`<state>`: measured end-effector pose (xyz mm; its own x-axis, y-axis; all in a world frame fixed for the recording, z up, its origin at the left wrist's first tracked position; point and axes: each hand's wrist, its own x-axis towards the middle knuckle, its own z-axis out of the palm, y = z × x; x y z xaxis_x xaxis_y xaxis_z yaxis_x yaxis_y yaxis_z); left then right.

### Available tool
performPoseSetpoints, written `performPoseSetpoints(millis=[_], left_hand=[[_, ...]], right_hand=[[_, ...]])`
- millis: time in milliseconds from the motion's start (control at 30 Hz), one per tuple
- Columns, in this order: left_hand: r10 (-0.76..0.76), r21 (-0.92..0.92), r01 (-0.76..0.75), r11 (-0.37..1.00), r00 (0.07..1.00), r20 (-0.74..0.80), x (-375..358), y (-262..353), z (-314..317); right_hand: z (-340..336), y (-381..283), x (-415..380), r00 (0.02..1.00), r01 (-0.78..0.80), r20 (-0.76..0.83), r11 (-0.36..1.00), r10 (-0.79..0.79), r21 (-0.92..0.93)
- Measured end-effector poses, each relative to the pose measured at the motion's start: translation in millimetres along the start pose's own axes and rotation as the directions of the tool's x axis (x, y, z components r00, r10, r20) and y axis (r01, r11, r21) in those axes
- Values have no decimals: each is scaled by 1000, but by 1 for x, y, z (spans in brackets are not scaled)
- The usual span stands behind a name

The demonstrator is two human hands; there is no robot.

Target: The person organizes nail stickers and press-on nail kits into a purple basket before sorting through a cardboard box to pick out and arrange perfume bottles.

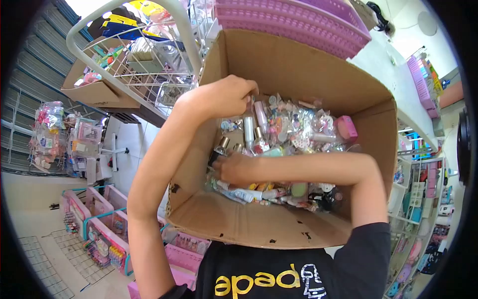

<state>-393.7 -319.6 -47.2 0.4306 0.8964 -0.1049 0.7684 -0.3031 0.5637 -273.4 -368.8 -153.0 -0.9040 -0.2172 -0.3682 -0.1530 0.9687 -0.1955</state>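
A large cardboard box [308, 55] stands open before me, with many small packaged items [303, 124] piled inside. At the box's upper left, my left hand [231, 95] is closed, its fingertips pinching the top of a slim tube [248, 130] with a white lower part. Beside that tube are a pinkish tube [261, 114] and a small bottle with a gold cap [260, 142]. My right hand [236, 168] reaches low into the left side of the pile, near a dark bottle with a gold cap [222, 144]. Its fingers are blurred and partly hidden among the items.
Purple plastic baskets [294, 25] are stacked behind the box. A white wire cart [134, 70] stands at the upper left beside another cardboard box [94, 92]. Pink bins [107, 224] sit on the floor at left. Stocked shelves [418, 199] line the right.
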Motion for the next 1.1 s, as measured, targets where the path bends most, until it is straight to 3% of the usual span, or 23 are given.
performPoseSetpoints(millis=[67,200,300,367,433,500,533,600,633,733,767,833,867,933,967,1100], left_hand=[[-114,-20,115,993,993,15,-3,-3,1],[-100,11,99,995,994,42,-5,-5,4],[-85,-16,87,996,992,90,-4,-4,1],[-153,41,149,988,978,140,-5,-1,-4],[-159,58,153,986,980,120,-5,-1,-2],[-89,71,79,994,984,157,-5,-2,1],[-85,76,73,994,982,168,-5,-1,1],[-106,55,97,994,976,190,-5,0,0],[-102,57,92,994,975,197,-6,1,0],[-133,94,117,989,973,187,-9,4,0],[-128,81,114,990,971,200,-8,5,1],[-109,74,95,993,969,222,-8,7,2],[-129,56,120,991,971,202,-9,8,2],[-125,20,123,992,977,171,-9,3,3],[-117,30,113,993,976,182,-10,2,1],[-99,115,76,990,972,212,-11,9,-2]], right_hand=[[3,-8,7,996,-6,84,999,9,-34],[0,-12,-9,968,-81,238,996,84,-24],[-3,-5,-45,852,-161,479,977,210,-142],[18,10,-89,875,-102,454,981,166,-162],[16,5,-115,823,-313,445,936,353,-162],[10,9,-144,766,-364,479,903,429,-227],[3,11,-154,767,-372,475,902,431,-217],[-13,20,-171,673,-495,568,859,474,-130],[-17,27,-178,673,-500,567,857,475,-125],[-43,45,-196,765,-600,511,721,391,347],[-51,49,-200,765,-605,506,714,398,353],[-58,54,-212,820,-572,224,737,527,359],[-57,56,-216,813,-581,222,727,538,365],[-56,59,-221,711,-670,64,648,700,361],[-53,64,-221,703,-674,60,638,709,372],[-21,81,-213,561,-813,241,474,792,339]])
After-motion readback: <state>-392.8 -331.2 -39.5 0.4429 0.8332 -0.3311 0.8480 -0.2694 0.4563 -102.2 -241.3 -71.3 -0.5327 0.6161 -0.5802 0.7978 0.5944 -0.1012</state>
